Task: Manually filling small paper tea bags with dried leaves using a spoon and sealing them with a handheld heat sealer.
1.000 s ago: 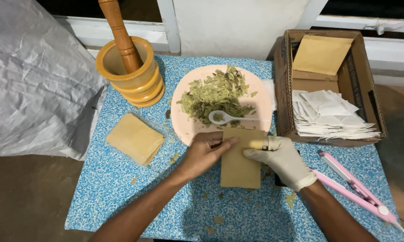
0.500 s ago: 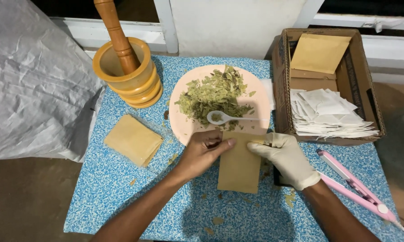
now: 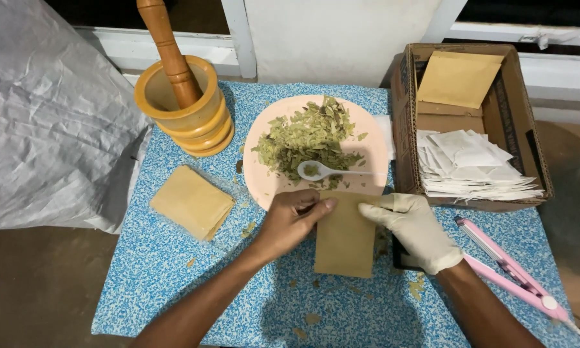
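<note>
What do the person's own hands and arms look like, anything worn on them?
The left hand is bare, with no glove, ring or watch visible. The right hand wears a thin, cream-white disposable glove that ends at the wrist. Both forearms are bare, with no sleeves in view.

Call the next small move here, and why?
Probably spread the brown paper pouch open at its top edge: both the left hand and gloved right hand pinch it there, beside the plate of dried leaves and white spoon.
</note>
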